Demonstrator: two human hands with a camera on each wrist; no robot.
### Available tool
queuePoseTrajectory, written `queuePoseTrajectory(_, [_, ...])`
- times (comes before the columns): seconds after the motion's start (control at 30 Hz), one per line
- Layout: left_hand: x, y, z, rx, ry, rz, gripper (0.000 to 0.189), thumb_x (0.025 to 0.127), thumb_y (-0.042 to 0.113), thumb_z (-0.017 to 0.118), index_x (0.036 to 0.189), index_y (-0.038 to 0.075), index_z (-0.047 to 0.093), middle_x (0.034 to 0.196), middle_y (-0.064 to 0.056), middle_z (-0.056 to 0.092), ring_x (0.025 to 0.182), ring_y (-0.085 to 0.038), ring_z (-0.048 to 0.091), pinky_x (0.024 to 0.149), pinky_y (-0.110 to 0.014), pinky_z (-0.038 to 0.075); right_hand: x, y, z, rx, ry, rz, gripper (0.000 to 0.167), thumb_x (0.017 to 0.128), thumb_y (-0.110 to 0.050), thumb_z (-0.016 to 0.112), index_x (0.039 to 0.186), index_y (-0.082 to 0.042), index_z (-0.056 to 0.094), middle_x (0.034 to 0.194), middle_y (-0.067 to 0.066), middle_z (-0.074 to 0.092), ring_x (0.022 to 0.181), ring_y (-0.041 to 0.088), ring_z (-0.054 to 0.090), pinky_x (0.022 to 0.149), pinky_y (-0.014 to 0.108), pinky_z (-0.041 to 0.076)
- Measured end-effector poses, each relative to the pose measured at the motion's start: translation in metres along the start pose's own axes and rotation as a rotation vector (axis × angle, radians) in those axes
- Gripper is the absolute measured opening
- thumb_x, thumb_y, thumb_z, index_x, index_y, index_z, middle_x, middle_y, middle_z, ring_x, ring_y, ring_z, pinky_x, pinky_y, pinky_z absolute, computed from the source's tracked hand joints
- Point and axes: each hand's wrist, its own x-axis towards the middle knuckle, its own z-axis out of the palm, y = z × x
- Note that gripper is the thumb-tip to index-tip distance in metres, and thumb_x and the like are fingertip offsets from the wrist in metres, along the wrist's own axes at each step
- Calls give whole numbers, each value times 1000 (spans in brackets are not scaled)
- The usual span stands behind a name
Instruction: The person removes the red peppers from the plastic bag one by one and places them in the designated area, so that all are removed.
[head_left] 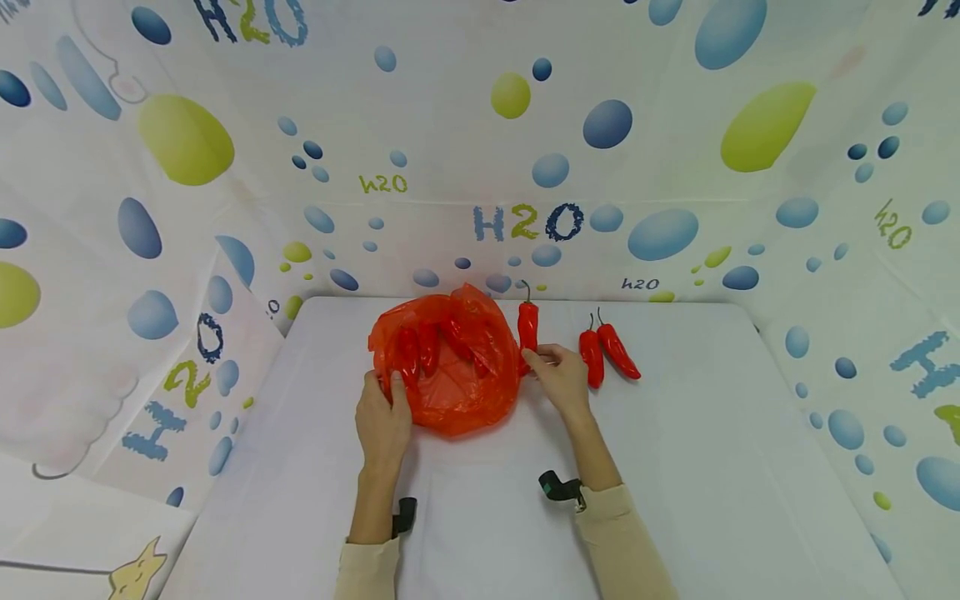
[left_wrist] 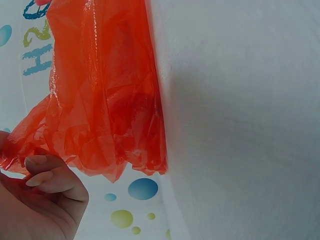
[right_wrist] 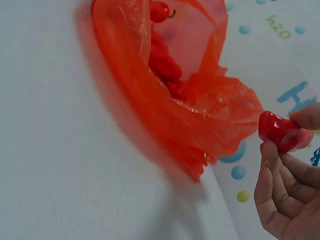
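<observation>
A thin red plastic bag (head_left: 457,417) lies spread open on the white table, with several red chili peppers (head_left: 428,347) inside it. My left hand (head_left: 383,421) pinches the bag's left edge between thumb and fingers; in the left wrist view the film (left_wrist: 100,100) bunches at the fingertips. At the bag's right side my right hand (head_left: 561,379) holds a red chili pepper (head_left: 528,321) by its lower part, stem pointing away. The right wrist view shows that pepper (right_wrist: 281,132) between thumb and fingers, close to the bag's rim (right_wrist: 240,100).
Two more red chili peppers (head_left: 592,358) (head_left: 618,352) lie side by side on the table, right of my right hand. A white cloth (head_left: 510,125) printed with blue and green spots hangs behind the table (head_left: 712,467) and along both sides.
</observation>
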Motion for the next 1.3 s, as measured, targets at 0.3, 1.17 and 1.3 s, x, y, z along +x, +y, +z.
queuePoseTrajectory(0.3, [0,0,0,-3,-12,-17,43,110,37,49,130,-1,53,114,-20,67,94,-35,65,88,-49,59,6,12,-13,-81,31,16,38,96,-38,75,117,-6,75,92,11,77,83,34,76,69,29,59])
queuePoseTrajectory(1.17, [0,0,1,-2,4,6,42,110,35,49,128,-3,54,110,-21,68,91,-36,65,82,-50,59,17,43,-32,-274,136,193,41,96,-37,72,116,-1,76,81,11,75,69,22,67,63,27,53])
queuePoseTrajectory(1.3, [0,0,0,-1,2,8,42,110,35,49,128,-3,54,110,-20,68,91,-35,65,82,-49,59,16,45,-34,-271,149,192,42,95,-36,73,117,0,76,80,11,74,67,21,66,61,25,51])
